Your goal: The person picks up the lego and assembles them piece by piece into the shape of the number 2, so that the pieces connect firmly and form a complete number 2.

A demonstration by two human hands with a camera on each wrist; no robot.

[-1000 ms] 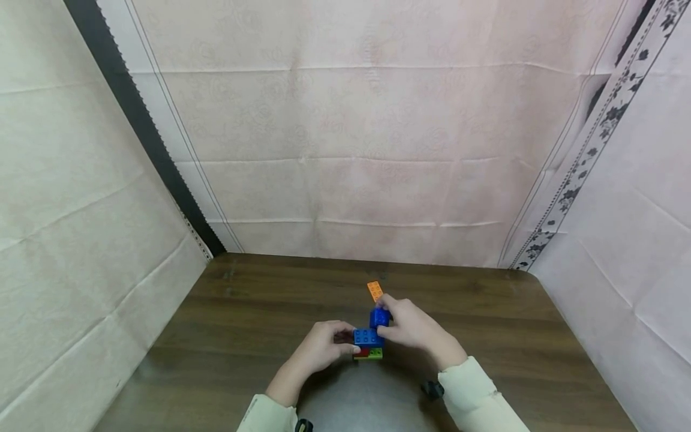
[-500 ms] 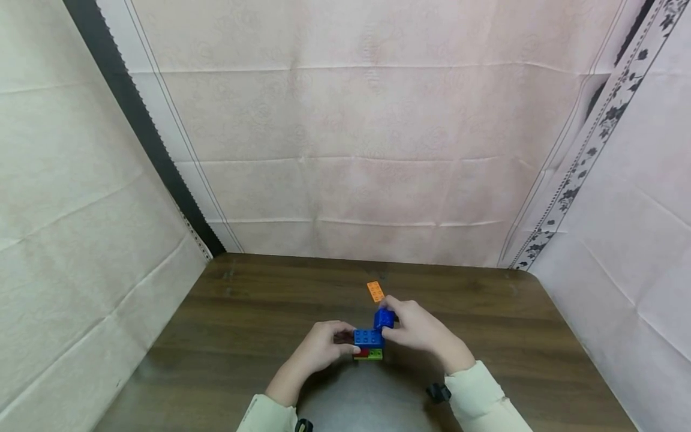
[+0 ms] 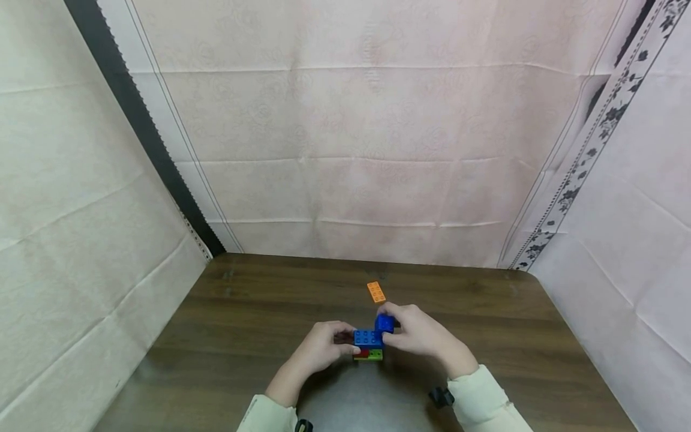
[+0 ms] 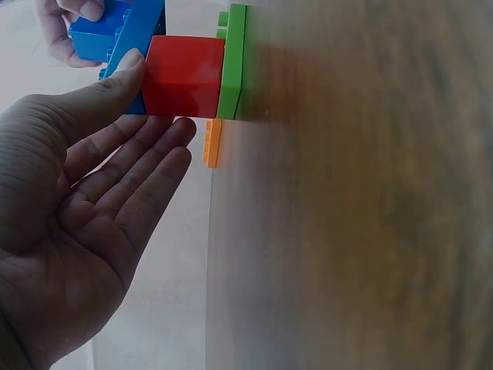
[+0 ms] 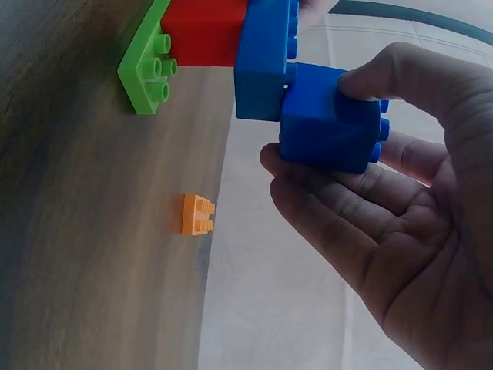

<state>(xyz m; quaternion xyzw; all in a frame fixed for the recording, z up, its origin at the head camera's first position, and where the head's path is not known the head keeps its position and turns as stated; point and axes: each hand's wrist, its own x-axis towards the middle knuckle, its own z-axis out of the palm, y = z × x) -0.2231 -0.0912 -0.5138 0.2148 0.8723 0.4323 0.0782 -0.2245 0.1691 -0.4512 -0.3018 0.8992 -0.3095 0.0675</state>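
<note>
Block of deep blue (image 5: 327, 123), pinched in my right hand (image 3: 418, 331), meets the wide blue brick (image 3: 367, 338) at its top right; my left hand (image 3: 320, 347) pinches that brick's left end, red block (image 4: 183, 75) and green plate (image 4: 233, 65) beneath, orange piece (image 3: 376, 292) lying beyond, far side.

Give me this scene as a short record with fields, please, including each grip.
Surface: brown wood-grain table
Base: flat green plastic plate with studs
Middle: red plastic block on the plate
Above: rectangular blue plastic brick, studs up
Left grip: pinches the rectangular brick at its left end
Right grip: holds a smaller cube-like blue plastic block at the rectangular brick's right end, overhanging it
Held block's seating: cannot tell if fully pressed
Apart: flat orange plastic brick, studs up, lying beyond the plate
</note>
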